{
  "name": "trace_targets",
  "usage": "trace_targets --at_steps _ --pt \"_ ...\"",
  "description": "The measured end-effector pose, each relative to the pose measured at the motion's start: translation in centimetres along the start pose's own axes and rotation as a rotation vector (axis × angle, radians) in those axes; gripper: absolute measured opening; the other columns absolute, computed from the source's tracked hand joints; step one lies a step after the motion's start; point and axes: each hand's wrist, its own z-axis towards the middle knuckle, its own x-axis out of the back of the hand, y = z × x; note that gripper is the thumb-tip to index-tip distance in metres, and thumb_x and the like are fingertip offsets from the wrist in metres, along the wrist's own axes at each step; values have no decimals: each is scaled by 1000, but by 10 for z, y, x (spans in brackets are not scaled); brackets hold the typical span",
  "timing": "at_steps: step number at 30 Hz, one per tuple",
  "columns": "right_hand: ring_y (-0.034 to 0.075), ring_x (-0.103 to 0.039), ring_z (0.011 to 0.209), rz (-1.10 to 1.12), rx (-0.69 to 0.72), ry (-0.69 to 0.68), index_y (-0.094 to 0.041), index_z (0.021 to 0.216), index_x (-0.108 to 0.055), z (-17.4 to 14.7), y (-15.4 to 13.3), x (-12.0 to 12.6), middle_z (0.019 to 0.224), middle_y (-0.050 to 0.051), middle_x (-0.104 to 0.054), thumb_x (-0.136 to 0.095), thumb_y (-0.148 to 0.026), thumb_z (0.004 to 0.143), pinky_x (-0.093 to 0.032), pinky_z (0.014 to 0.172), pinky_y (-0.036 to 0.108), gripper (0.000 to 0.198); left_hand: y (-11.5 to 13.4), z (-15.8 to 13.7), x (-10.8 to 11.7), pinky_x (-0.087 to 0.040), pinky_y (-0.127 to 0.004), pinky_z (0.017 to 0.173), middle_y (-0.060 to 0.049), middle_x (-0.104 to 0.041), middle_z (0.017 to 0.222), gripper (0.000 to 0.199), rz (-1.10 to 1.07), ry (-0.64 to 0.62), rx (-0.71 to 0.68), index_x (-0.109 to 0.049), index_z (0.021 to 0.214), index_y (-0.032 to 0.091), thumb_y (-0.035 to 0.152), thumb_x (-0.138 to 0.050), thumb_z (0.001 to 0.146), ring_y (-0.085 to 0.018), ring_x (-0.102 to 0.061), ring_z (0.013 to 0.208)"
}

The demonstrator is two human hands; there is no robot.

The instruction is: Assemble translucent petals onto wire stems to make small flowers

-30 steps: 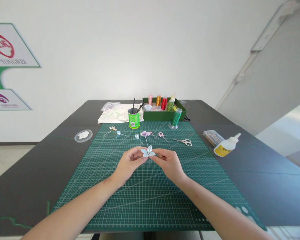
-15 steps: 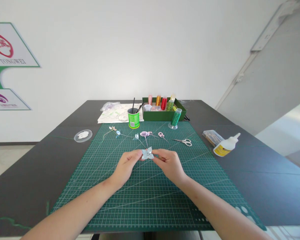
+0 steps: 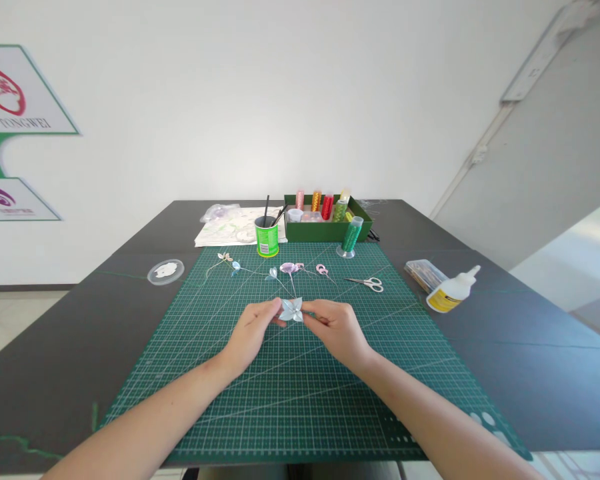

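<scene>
A pale blue flower [image 3: 291,310] with pointed petals is between my two hands, above the green cutting mat [image 3: 300,393]. My left hand [image 3: 253,330] pinches it from the left side, thumb on top. From the right, the closed fingers of my right hand [image 3: 337,323] grip the flower's other edge. Its underside and stem are hidden by the petals and fingers. Just beyond my hands lie a small blue flower on a wire [image 3: 273,273], a purple flower [image 3: 289,268] and a pink looped piece [image 3: 322,269]. Scissors [image 3: 373,284] rest farther right on the mat.
At the back stand a green can with brushes [image 3: 267,239], a dark green box of thread spools [image 3: 325,232] and a green thread spool [image 3: 353,235]. A glue bottle [image 3: 450,293] leans by a clear case [image 3: 425,273] at right. A round lid [image 3: 166,271] sits left.
The flower has turned in my fingers and shifted slightly left. Both hands keep their hold in nearly the same place.
</scene>
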Motion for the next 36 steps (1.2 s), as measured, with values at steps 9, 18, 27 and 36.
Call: trace_targets --at_steps 9,18,27,36 --pt "8 -22 50 509 -327 7 -17 68 -74 6 -6 1 51 -4 -43 -75 -43 75 -16 49 28 26 -4 0 -1 -48 -32 80 -9 -72 101 26 -125 -86 75 -76 97 18 33 -57 90 -23 -61 99" --pt "6 -20 47 758 -445 -73 -17 61 -65 5 -2 -6 50 -7 -43 -83 -39 66 -12 45 27 29 1 -1 -4 -45 -28 78 -6 -72 85 25 -329 -177 269 -73 87 16 41 -71 82 -17 -62 81" --pt "6 -19 47 827 -471 -82 -17 59 -63 4 -5 -6 49 -8 -37 -84 -34 65 -11 46 27 27 -6 -3 -6 -43 -24 74 -1 -71 76 19 -364 -153 280 -71 79 16 34 -76 81 -11 -59 73" --pt "6 -20 48 822 -461 -81 -17 66 -68 3 -3 -6 52 -7 -39 -81 -35 69 -12 46 28 23 -6 -2 -7 -42 -21 73 1 -71 75 18 -424 -145 279 -70 77 16 31 -78 80 -9 -58 72"
